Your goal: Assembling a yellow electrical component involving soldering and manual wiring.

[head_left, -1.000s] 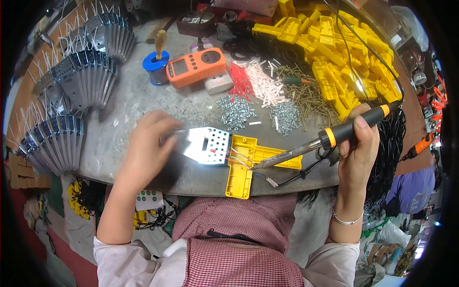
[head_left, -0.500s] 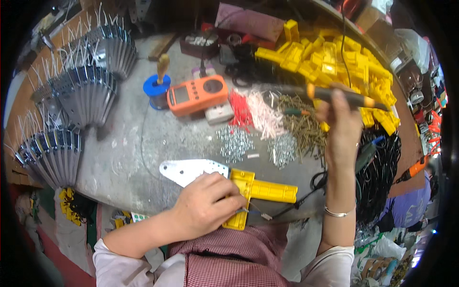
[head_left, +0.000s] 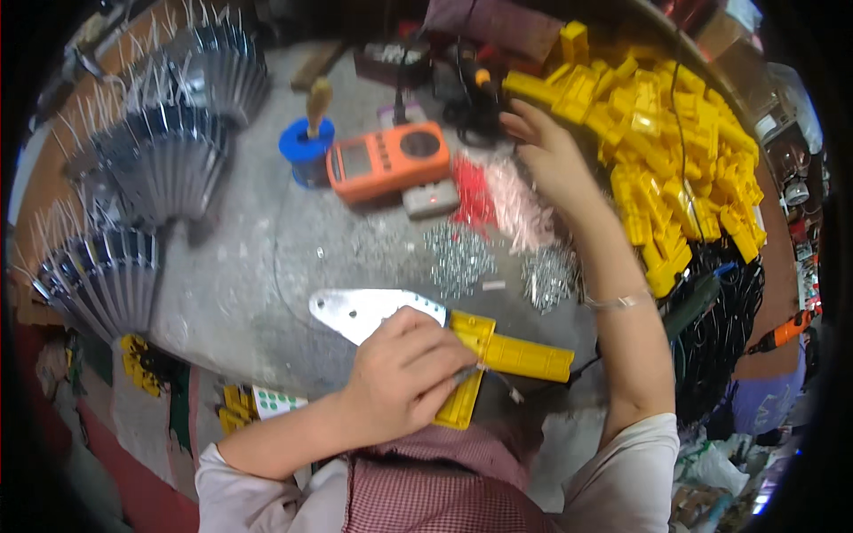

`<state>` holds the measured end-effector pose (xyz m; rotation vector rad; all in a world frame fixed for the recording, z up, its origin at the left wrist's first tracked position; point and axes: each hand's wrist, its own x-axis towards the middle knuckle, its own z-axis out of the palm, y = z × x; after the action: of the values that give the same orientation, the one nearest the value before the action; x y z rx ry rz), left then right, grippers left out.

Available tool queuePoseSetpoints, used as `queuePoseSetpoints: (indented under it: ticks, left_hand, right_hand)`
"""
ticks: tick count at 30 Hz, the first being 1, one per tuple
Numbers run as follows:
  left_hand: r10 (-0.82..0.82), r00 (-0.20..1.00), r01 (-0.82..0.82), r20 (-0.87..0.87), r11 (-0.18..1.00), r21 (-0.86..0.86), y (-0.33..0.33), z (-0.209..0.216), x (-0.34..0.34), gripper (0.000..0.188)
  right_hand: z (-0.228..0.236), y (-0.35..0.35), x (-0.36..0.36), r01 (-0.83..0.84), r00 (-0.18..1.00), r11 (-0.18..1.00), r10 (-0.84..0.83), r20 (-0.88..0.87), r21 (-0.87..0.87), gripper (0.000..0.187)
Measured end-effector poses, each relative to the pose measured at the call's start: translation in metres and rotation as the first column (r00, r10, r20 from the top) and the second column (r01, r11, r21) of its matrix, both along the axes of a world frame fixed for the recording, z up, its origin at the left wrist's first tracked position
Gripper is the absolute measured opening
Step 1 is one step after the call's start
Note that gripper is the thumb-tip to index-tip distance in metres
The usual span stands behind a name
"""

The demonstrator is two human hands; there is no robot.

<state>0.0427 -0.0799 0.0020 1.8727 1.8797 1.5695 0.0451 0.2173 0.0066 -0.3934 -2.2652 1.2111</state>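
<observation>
My left hand (head_left: pixel 410 366) is closed over the joint between a flat silver metal blade (head_left: pixel 369 311) and a yellow plastic T-shaped handle shell (head_left: pixel 520 355). Its fingertips press at the shell's edge, where a thin wire with a small pale connector (head_left: pixel 515 395) sticks out. My right hand (head_left: pixel 553 160) is stretched far forward, fingers apart and nothing in them. Just beyond its fingertips stands a soldering iron (head_left: pixel 482 78) with an orange-yellow band, among black cords; its lower part is hard to make out.
An orange multimeter (head_left: pixel 388 162) and a blue solder spool (head_left: pixel 308 151) lie ahead. Small piles of screws (head_left: pixel 458 258), red sleeves (head_left: pixel 473 195) and pale pink sleeves (head_left: pixel 520 209) sit centrally. Yellow shells (head_left: pixel 657 133) heap at right; fanned metal blades (head_left: pixel 169 160) stand at left.
My right hand has moved left and forward and let go of the soldering iron, which now stands among the cords at the back. My left hand keeps its hold on the workpiece.
</observation>
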Motion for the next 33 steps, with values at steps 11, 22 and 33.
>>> queuePoseSetpoints:
  ticks: [11, 22, 33]
  left_hand:
    - [-0.026, 1.0, 0.025, -0.016, 0.995, -0.099, -0.007, 0.014, -0.003, 0.035]
    - [-0.042, 0.98, 0.028, -0.194, 0.997, -0.078, -0.015, 0.007, 0.005, 0.034]
    - [-0.061, 0.989, 0.05, -0.135, 0.995, -0.088, -0.013, 0.01, 0.002, 0.031]
  right_hand:
    - [0.024, -0.17, 0.176, -0.157, 0.945, 0.917, 0.032, 0.325, 0.366, 0.023]
    - [0.026, -0.166, 0.175, 0.012, 0.957, 0.975, 0.053, 0.285, -0.221, 0.015]
    - [0.034, -0.161, 0.166, -0.003, 0.954, 0.958, 0.088, 0.287, -0.286, 0.02]
